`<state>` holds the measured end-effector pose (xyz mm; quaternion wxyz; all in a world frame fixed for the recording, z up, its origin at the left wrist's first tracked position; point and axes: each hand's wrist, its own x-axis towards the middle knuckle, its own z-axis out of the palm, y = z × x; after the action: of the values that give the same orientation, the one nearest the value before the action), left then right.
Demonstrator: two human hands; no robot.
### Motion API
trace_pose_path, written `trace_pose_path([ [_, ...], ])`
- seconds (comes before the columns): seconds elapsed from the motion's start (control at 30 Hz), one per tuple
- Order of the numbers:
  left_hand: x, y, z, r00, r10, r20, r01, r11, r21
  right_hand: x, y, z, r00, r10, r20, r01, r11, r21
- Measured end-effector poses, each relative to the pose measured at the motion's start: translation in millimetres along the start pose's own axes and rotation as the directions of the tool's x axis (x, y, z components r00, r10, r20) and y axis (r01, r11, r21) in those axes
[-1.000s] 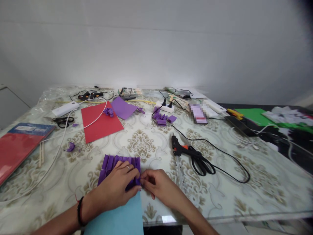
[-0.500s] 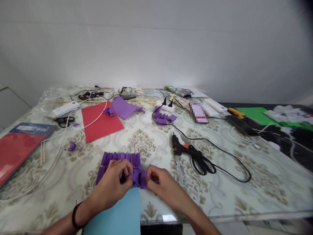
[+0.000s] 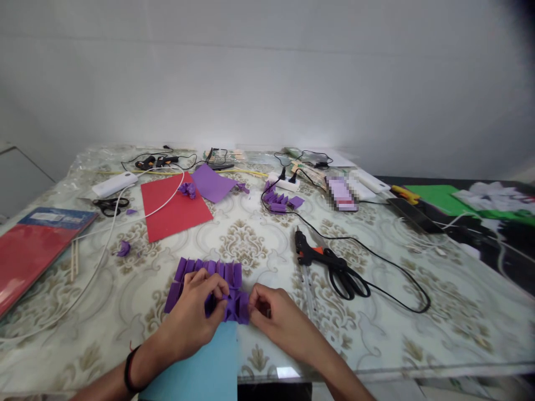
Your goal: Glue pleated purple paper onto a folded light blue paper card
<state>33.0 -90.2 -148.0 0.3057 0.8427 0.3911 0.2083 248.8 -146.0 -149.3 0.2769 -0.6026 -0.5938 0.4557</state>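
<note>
Rows of folded purple paper pieces [image 3: 234,274] stand joined in a block near the table's front edge. My left hand [image 3: 199,303] lies over the block's left and middle part, thumb and fingers pinched on a purple fold. At the block's right end, my right hand [image 3: 273,312] has its fingertips closed on the edge of the outermost purple piece. Both hands hide part of the block. Beneath my left hand, a light blue sheet [image 3: 209,362] reaches past the table edge.
A black glue gun [image 3: 309,250] and black-handled scissors [image 3: 345,275] lie to the right, with a cable looping round. Further back are a red sheet [image 3: 171,214], a purple sheet [image 3: 213,184], loose purple folds [image 3: 278,201] and a power strip [image 3: 284,181]. A red folder [image 3: 37,250] lies left.
Both hands keep nearly the same grip on the purple paper. The right end of the block has shifted very slightly; the view itself has moved a little.
</note>
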Motion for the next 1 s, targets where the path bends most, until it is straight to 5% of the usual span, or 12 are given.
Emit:
trace_pose_path([
  [0.27,2.7,2.5,17.4,0.999,0.023,0.044,-0.03,0.986,0.162,11.6,-1.3,15.6,1.0,0.0,-0.017,-0.002,0.99,-0.138],
  [0.47,-2.6,-2.6,-15.0,0.984,0.174,-0.033,-0.168,0.977,0.133,10.0,-3.4,-5.9,0.998,0.007,-0.058,-0.013,0.993,-0.114],
  [0.63,4.7,-18.2,-34.3,0.978,0.207,-0.03,-0.191,0.94,0.281,20.4,-4.8,-25.4,0.983,-0.026,-0.183,-0.014,0.977,-0.214],
  [0.87,5.1,-51.3,-10.4,0.973,0.2,0.12,-0.233,0.852,0.469,45.0,8.8,-9.8,0.983,-0.07,-0.17,0.018,0.957,-0.291],
  [1.0,4.9,-46.2,-10.7,0.961,0.27,0.062,-0.264,0.828,0.494,41.2,3.0,-9.8,0.966,-0.111,-0.234,0.034,0.95,-0.31],
])
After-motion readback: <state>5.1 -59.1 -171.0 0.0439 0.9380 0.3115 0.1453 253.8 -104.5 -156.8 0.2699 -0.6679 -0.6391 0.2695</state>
